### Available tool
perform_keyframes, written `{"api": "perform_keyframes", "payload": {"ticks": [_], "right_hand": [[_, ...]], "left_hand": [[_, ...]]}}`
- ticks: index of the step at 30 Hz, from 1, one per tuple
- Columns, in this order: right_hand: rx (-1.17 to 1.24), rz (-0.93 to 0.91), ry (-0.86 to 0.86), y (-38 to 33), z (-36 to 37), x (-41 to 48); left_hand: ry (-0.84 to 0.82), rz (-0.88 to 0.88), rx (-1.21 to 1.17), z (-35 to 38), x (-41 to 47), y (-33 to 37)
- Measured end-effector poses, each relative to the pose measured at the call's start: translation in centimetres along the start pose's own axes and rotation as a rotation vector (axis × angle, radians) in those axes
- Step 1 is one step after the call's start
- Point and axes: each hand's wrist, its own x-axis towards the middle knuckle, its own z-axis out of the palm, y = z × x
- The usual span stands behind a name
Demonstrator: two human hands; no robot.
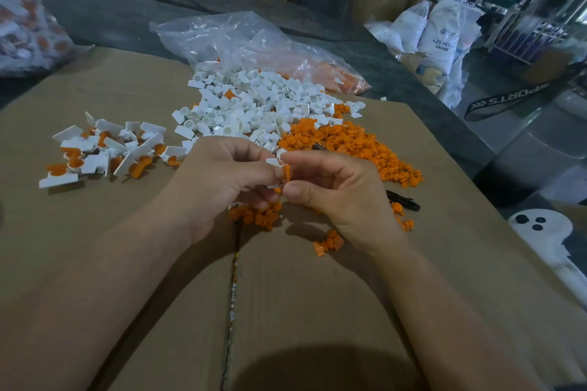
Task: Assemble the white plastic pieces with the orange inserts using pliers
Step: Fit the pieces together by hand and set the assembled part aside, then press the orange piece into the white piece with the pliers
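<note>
Over the middle of the cardboard box top [127,232], my left hand [222,181] holds a small white plastic piece [273,162] with curled fingers. My right hand [333,187] pinches an orange insert [286,174] against that piece. A heap of loose white pieces [254,105] lies beyond my hands, and a heap of orange inserts [343,143] lies to its right. Joined white-and-orange parts [104,149] are piled at the left. The black pliers handle [403,200] lies on the cardboard to the right of my right hand.
A clear plastic bag [247,38] with white and orange parts lies behind the heaps. Another bag of parts [25,25] sits far left. A few orange inserts [328,243] lie below my hands. White sacks [441,32] and cartons stand at the back right.
</note>
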Motion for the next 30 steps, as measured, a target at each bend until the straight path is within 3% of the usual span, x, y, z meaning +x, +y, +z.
{"api": "perform_keyframes", "payload": {"ticks": [14, 22, 24, 27, 30], "right_hand": [[-0.132, -0.004, 0.031, -0.3, 0.0, 0.0], [-0.775, 0.284, 0.269, -0.4, -5.1, 0.0], [-0.878, 0.412, 0.214, -0.4, -6.5, 0.0], [-1.049, 0.617, 0.000, -0.1, -7.1, -0.1], [-1.106, 0.656, -0.094, 0.4, -6.9, -0.2]], "left_hand": [[-0.021, -0.047, -0.061, 0.1, 0.1, -0.2], [0.016, -0.055, -0.074, -0.1, 0.4, -0.4], [0.021, -0.050, -0.078, -0.2, 0.4, -0.4], [0.032, -0.045, -0.087, -0.2, 0.5, -0.4], [0.040, -0.048, -0.087, -0.2, 0.5, -0.4]]}}
